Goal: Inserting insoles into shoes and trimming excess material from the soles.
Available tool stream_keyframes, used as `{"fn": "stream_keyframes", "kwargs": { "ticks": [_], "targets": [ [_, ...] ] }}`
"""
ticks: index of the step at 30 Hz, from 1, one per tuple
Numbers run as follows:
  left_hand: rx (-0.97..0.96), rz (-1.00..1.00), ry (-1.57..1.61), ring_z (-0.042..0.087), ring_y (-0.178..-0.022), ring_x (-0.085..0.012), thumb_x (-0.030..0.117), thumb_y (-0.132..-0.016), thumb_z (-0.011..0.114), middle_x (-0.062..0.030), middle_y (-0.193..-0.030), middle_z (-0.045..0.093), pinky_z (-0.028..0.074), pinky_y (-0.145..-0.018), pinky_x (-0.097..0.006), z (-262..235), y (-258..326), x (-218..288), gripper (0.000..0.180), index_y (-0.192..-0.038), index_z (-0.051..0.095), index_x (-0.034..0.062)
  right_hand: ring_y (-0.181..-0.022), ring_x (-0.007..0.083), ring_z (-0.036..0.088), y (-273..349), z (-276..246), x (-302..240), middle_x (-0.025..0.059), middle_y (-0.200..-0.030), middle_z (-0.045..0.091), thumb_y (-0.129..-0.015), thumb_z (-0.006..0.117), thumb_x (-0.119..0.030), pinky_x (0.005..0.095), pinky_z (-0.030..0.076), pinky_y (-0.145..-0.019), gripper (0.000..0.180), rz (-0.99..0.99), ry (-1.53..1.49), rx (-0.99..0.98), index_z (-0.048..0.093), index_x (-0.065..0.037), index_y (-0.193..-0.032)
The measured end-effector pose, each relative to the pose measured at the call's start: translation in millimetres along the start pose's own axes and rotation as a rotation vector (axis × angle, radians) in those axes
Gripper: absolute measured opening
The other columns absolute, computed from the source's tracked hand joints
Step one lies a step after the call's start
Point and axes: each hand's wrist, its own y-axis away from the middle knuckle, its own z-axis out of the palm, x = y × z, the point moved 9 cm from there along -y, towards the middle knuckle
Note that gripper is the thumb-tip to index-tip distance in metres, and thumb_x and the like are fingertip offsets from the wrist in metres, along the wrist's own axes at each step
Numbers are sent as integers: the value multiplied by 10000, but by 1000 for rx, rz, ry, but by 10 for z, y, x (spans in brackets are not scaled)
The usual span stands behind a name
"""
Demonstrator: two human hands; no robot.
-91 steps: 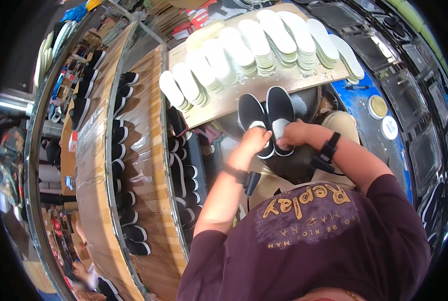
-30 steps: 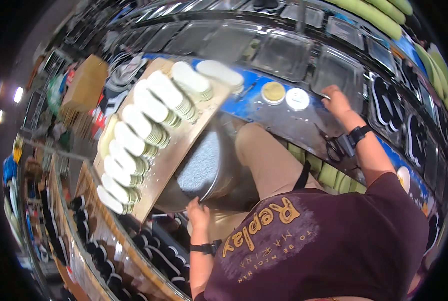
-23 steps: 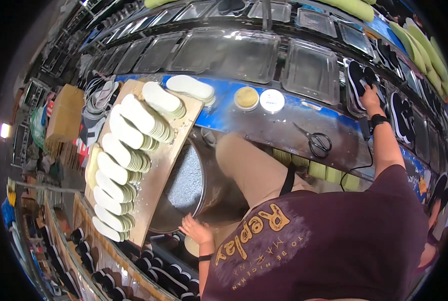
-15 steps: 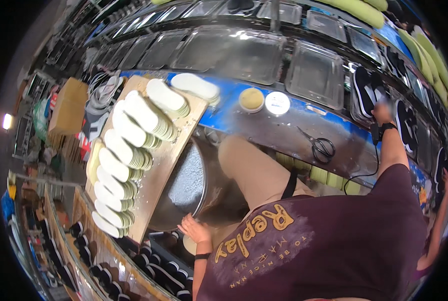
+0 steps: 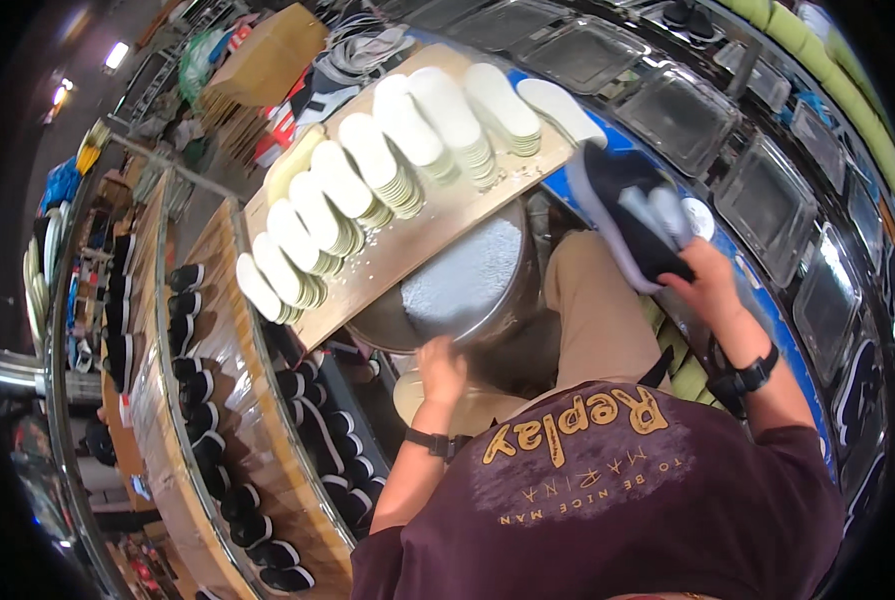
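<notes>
Running down the right: bench [image 5: 559,187], blue edge, rows of clear trays [image 5: 675,120] beyond it. Left side: shoe rack [image 5: 242,350], black shoes lined up on it. Far centre: wooden board [image 5: 397,256] carrying a row of white insole stacks [image 5: 367,150]. Metal basin [image 5: 379,322] sits on the near side of the board, pale fill inside.

Black shoe [image 5: 627,225] with white sole is up by the bench's left edge, toe pointing far, beside the rightmost insoles. Blurred; can't tell if it's one shoe or a pair.

Right hand [image 5: 705,285] has it by the near end. Left hand [image 5: 442,368] is just beside the basin's near rim; contact unclear.

Right fingers [image 5: 679,283] are closed round the shoe. Left fingers blurred: spread can't be told, nothing seen in them.

My read: one-handed handling step. Next move calls for a firm heel grip, toe kept off the insoles, left hand available for a second hold.
</notes>
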Motion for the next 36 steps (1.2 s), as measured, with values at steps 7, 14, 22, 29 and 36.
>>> {"fn": "stream_keyframes", "kwargs": {
  "ticks": [7,14,22,29,36],
  "targets": [
    [97,-36,734,574,-990,-160,105,-892,630,-78,-1031,609,447,-868,-293,-344,32,172,106,-953,593,26,-808,340,568,-511,1539,-1476,124,-855,538,-705,752,-227,433,475,-690,281,-507,-286,-310,571,-59,-838],
    [98,-209,609,604,-791,-100,133,-891,633,-79,-918,661,479,-708,-250,-270,-33,-428,173,-1011,641,7,-899,345,611,-186,2305,-1905,133,-958,621,-822,636,-136,414,502,-799,201,-452,-629,-581,630,-68,-1010],
    [-130,-111,245,675,-760,-344,490,-892,564,-212,-778,678,522,-712,-396,-306,-711,-141,538,-905,687,-33,-799,386,643,35,1019,268,198,-839,670,-796,643,-130,426,510,-697,120,349,9,-383,662,-21,-844],
    [-104,-323,68,643,-863,-418,326,-899,539,-268,-901,658,502,-784,-487,-116,-957,15,392,-863,679,-38,-1037,371,632,2138,354,1880,206,-1096,656,-543,846,-119,411,513,-904,668,1029,507,-1050,582,26,-1138],
    [342,-117,621,621,-851,-410,16,-778,531,-247,-896,642,487,-764,-449,-411,-332,-291,207,-955,615,-49,-963,405,632,1862,417,1493,242,-953,660,-698,695,-55,456,509,-829,319,879,442,-462,602,-23,-1001]
  ]
}}
